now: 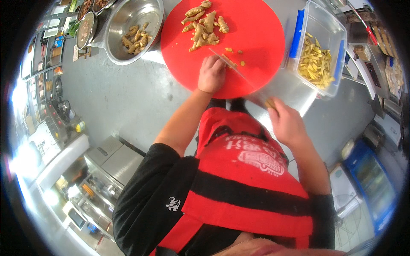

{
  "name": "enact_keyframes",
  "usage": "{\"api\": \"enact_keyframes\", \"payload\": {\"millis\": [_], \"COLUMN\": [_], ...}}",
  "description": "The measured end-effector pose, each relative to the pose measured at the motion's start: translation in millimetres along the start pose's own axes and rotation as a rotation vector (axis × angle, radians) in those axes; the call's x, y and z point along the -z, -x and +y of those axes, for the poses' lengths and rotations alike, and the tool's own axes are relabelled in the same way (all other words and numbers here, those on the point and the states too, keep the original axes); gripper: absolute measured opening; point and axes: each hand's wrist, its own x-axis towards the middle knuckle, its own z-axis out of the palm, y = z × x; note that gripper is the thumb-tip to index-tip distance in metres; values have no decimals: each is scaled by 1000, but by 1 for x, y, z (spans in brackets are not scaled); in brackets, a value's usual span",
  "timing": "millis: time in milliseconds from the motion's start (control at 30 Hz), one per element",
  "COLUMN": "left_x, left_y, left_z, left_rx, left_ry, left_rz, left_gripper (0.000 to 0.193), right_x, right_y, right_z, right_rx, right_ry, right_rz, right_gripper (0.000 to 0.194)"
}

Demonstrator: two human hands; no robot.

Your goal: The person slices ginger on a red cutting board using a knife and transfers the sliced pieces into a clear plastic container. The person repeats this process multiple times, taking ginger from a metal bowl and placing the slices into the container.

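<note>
My left hand point(211, 73) is on the near part of a round red cutting board point(256, 22), its fingers curled down against a piece of ginger root that they mostly hide. Beside those fingertips runs the blade of a kitchen knife point(235, 68), slanting across the board and slightly blurred. The knife's handle point(270, 103) is in my right hand point(288, 124), out past the board's near right edge. Cut ginger point(229, 60) lies against the blade, and several small slices point(242, 63) are scattered to its right. A pile of whole ginger roots point(205, 28) rests farther back on the board.
Left of the board, a steel bowl point(112, 35) contains more ginger roots point(137, 40). On the right stands a clear plastic container point(323, 35) with blue clips, partly filled with sliced ginger point(315, 65). Smaller bowls point(86, 30) of food are at the far left.
</note>
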Motion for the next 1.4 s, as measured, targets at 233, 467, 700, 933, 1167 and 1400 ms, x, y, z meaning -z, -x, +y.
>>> {"api": "enact_keyframes", "payload": {"millis": [233,467,700,933,1167,1400], "left_x": [-3,2,-5,-14,-15,-13], "left_y": [-2,-18,-22,-17,-18,-15], "left_z": [-1,15,18,8,11,9], "left_rx": [-1,-116,17,13,-10,12], "left_ry": [19,-16,89,30,8,1], "left_rz": [-1,-26,49,13,19,-11], "left_gripper": [33,34,31,29,27,26], "right_x": [-43,-28,-26,-22,-31,-24], "right_y": [-30,-3,3,6,-5,-10], "right_z": [27,50,47,28,29,18], "right_rx": [15,-191,-151,-74,-116,-65], "right_ry": [-29,-253,-185,-102,27,-9], "right_rz": [13,7,26,51,-23,20], "right_gripper": [26,28,29,30,25,24]}}
